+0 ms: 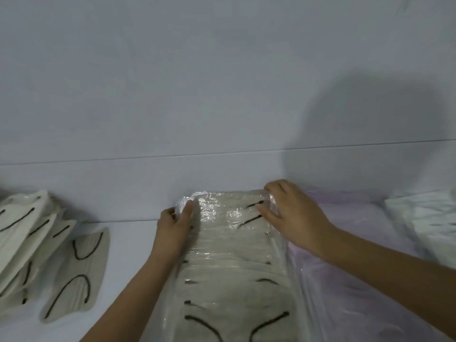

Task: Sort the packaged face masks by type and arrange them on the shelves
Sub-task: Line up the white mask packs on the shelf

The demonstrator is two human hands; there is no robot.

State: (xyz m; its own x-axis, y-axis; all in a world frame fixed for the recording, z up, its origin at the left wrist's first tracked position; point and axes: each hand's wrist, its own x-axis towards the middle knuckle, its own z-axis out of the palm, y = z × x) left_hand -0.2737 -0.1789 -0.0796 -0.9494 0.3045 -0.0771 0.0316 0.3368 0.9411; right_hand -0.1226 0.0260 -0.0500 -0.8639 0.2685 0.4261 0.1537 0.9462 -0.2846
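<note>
- Head view, looking down and forward: a smooth white shelf surface fills the lower frame, running up to a plain pale grey-white back wall.
- A thin horizontal seam line crosses the wall, low down, from the left edge to the right edge.
- A broad soft shadow lies on the wall to the right, above the right hand.
- Centre, near to far: a clear plastic-wrapped pack of beige folded face masks with black ear loops lies flat on the surface, its far end close to the wall.
- Left hand grips the far left corner of the pack, thumb on top of the wrap, fingers curled round the edge.
- Right hand holds the far right corner, fingers bent over the crinkled plastic; fingertips blurred.
- Just right of the pack, touching or slightly under it: a clear-wrapped pack of pale lilac masks, flat on the surface.
- Far right edge: a crumpled clear-wrapped white pack, detail blurred.
- Left side: a single loose beige mask with black loops lies flat, well apart from the central pack.
- Far left: a leaning pile of cream-white masks with black loops, overlapping one another, partly out of frame.
</note>
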